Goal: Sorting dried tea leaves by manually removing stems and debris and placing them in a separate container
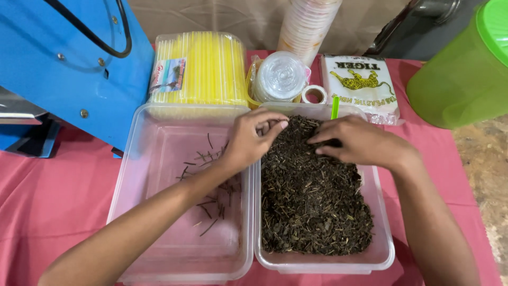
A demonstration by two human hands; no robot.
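Two clear plastic tubs sit side by side on the bench with a pink cloth: the right tub (381,254) is full of dark dried leaves (312,201), and the left tub (159,159) has only a few thin brown sticks (211,204). Both hands rest on the far end of the leaf pile. The left hand (248,140) has its fingers (275,127) curled and pinched together on some leaves, and the right hand (360,142) lies flat with its fingers (324,139) nearly straight, touching the leaves, holding nothing I can see.
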